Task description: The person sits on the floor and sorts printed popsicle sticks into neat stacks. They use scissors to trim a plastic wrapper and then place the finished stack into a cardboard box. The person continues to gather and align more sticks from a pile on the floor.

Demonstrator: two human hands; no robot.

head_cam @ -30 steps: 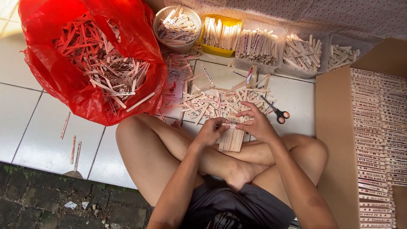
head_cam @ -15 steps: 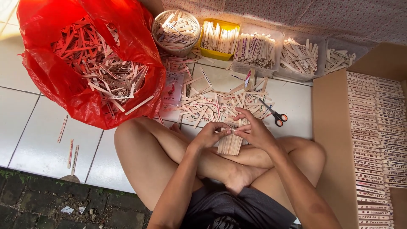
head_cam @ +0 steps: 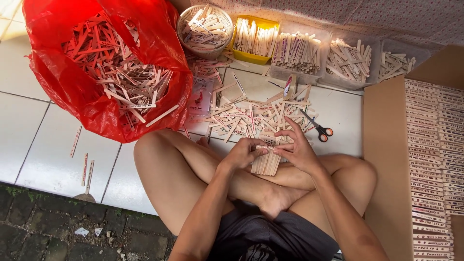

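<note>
I sit cross-legged on white floor tiles. Both my hands hold a stacked bundle of flat wooden sticks (head_cam: 266, 163) upright over my crossed legs. My left hand (head_cam: 245, 153) grips the bundle's left side near the top. My right hand (head_cam: 296, 148) wraps the right side, its fingers spread over the top edge. Just beyond my hands a loose pile of wooden sticks (head_cam: 251, 116) lies scattered on the tiles.
A red plastic bag (head_cam: 104, 72) full of sticks stands at the left. A round basket (head_cam: 205, 24), a yellow tub (head_cam: 253, 38) and clear trays (head_cam: 348, 60) of sticks line the back. Scissors (head_cam: 317, 128) lie right of the pile. A cardboard box (head_cam: 386, 159) with stacked sticks stands at the right.
My hands have stayed on the bundle, with the fingers shifting slightly along its top. The view has drifted a little.
</note>
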